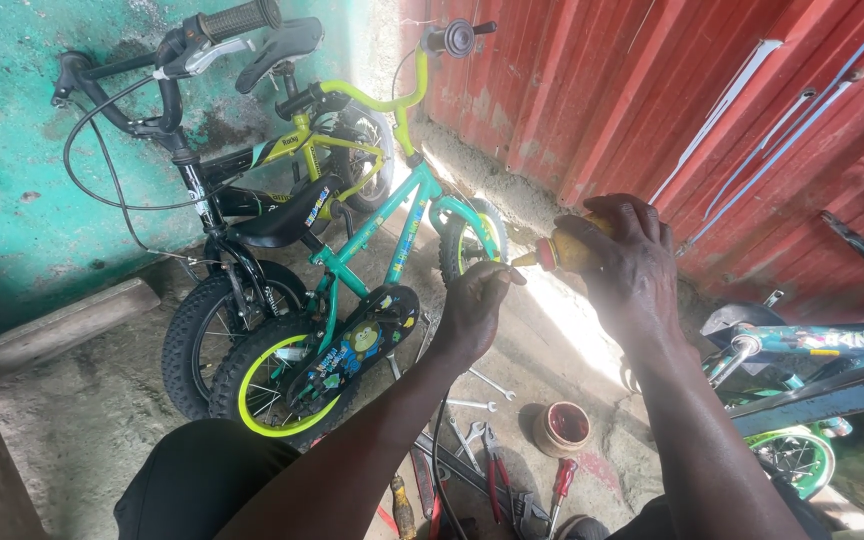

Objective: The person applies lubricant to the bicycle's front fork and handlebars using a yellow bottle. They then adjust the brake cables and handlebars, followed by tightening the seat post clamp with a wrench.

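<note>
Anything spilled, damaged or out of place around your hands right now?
Nothing is spilled. The right hand tips a yellow squeeze bottle toward the left hand. Wrenches and pliers lie scattered loose on the floor.

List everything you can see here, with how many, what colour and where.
Small bicycle: one, green with lime rims, centre left.
Bicycles behind it: two, black and yellow, against the teal wall.
Corrugated wall: one, red, upper right.
Blue bicycle frame: one, right edge.
Small pot: one, red inside, on the ground.
Spanners: several, silver, on the ground.
Pliers: one, red handles, bottom centre.
Squeeze bottle: one, yellow with red nozzle, in the right hand.
Left hand: fingers closed on something too small to tell, at the nozzle tip.
Right hand: gripping the bottle.
</note>
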